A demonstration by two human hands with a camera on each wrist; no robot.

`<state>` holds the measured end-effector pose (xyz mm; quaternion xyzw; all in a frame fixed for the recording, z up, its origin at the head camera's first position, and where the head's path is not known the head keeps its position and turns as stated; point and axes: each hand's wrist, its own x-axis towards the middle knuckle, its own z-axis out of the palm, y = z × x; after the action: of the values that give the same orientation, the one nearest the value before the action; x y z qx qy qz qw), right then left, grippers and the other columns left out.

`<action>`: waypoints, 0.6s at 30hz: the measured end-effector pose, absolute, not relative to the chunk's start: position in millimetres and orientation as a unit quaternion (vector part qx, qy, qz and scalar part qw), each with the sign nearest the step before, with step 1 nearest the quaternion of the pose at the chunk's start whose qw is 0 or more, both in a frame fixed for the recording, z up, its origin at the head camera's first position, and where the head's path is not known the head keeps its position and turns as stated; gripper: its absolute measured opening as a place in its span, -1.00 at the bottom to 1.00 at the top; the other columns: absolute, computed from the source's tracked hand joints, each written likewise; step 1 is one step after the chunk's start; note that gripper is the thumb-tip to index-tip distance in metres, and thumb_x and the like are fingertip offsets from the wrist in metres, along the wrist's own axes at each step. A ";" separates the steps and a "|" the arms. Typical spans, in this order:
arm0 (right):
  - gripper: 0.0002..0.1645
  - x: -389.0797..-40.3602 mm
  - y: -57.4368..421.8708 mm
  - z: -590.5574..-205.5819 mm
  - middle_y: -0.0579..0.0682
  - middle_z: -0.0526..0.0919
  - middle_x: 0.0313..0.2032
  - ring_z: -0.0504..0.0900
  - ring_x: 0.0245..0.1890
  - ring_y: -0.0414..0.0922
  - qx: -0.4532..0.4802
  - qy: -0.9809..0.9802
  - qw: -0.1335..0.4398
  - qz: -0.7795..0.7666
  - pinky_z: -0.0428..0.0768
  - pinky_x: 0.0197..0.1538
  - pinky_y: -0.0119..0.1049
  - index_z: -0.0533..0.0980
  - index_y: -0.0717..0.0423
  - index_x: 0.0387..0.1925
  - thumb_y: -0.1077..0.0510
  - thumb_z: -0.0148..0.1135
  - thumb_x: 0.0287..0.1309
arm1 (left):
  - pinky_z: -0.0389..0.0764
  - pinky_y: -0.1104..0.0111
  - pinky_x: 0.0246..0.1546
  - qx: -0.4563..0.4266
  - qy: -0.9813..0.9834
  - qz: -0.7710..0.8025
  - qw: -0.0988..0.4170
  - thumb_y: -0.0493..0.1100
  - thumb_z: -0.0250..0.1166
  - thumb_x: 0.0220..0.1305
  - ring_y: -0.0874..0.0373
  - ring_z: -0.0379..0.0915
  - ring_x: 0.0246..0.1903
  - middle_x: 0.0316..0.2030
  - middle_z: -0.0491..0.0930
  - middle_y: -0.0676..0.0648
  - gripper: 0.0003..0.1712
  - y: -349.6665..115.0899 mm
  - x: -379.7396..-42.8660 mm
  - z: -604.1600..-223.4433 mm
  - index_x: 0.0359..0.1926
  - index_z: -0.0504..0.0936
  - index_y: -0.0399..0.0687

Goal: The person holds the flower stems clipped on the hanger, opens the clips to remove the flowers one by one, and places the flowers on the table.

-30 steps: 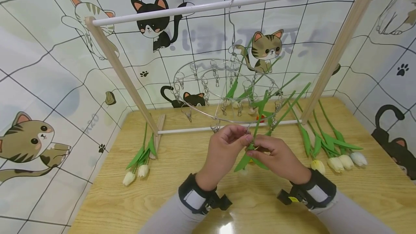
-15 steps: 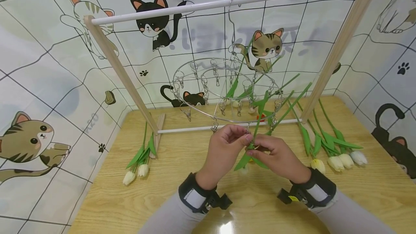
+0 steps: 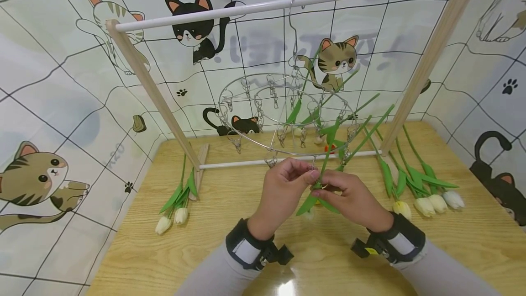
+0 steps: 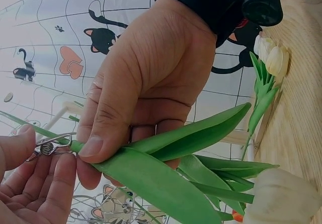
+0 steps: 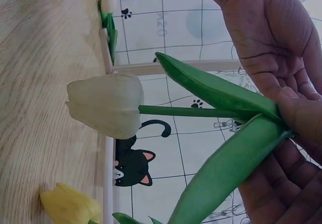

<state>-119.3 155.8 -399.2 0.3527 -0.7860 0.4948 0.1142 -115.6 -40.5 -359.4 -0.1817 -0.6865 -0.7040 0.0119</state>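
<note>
You are pinching a white tulip (image 4: 161,186) at its leaf base with your right grip (image 4: 151,78), while your left grip (image 4: 37,178) is holding a metal clip (image 4: 48,147) at the stem (image 4: 76,146); farther back, pale tulips (image 4: 274,63) are lying on the worktop (image 4: 299,128), blooms showing close together.

A table (image 3: 135,259) with pale yellow-brown wood grain spreads beneath and beyond the left hand (image 3: 282,192) and right hand (image 3: 354,199). Well left of the left hand lie 2 cream tulips (image 3: 181,216), blooms toward the person, stems by a rack foot (image 3: 203,159). Right of the right hand, 4 lie side by side: 1 yellow tulip (image 3: 402,210), 2 pale tulips (image 3: 424,208), 1 bluish-white tulip (image 3: 454,200). The rack (image 3: 433,54) stands on it past the hands.
</note>
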 end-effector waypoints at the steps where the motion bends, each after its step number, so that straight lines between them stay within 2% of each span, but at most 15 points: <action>1: -0.60 -119.5 155.8 -399.4 -0.13 0.75 -0.19 0.68 -0.21 -0.30 0.353 -0.786 0.114 0.495 0.73 -0.16 -0.33 0.68 -0.12 -0.07 0.43 0.38 0.22 | 0.69 0.46 -0.14 -0.181 -0.688 -0.703 0.013 -0.19 0.45 0.34 0.28 0.68 -0.22 -0.16 0.76 -0.22 -0.80 -40.6 -115.6 -359.3 -0.16 0.67 -0.25; 9: -0.58 -119.2 156.5 -400.7 -0.19 0.73 -0.20 0.68 -0.21 -0.30 0.351 -0.783 0.105 0.502 0.73 -0.14 -0.34 0.66 -0.16 -0.11 0.43 0.40 0.19 | 0.68 0.46 -0.18 -0.178 -0.690 -0.701 0.019 -0.18 0.46 0.34 0.28 0.68 -0.24 -0.16 0.77 -0.21 -0.81 -41.6 -115.1 -358.4 -0.17 0.69 -0.23; 14: -0.64 -118.1 158.7 -401.2 -0.11 0.70 -0.22 0.66 -0.18 -0.30 0.352 -0.787 0.110 0.494 0.74 -0.10 -0.33 0.65 -0.11 -0.11 0.40 0.40 0.22 | 0.66 0.47 -0.22 -0.179 -0.694 -0.697 0.025 -0.16 0.44 0.35 0.27 0.68 -0.28 -0.21 0.77 -0.18 -0.82 -41.6 -114.8 -358.2 -0.17 0.69 -0.19; 18: -0.68 -117.3 161.9 -401.6 -0.10 0.66 -0.26 0.64 -0.21 -0.32 0.354 -0.791 0.115 0.485 0.73 -0.12 -0.34 0.62 -0.12 -0.18 0.39 0.38 0.24 | 0.68 0.46 -0.16 -0.179 -0.690 -0.701 0.023 -0.17 0.44 0.36 0.25 0.70 -0.25 -0.20 0.77 -0.18 -0.82 -41.3 -115.4 -358.0 -0.15 0.68 -0.19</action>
<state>-117.3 161.9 -401.6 0.3538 -0.7913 0.4852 0.1150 -115.4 -41.3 -358.0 -0.1793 -0.6898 -0.7011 0.0234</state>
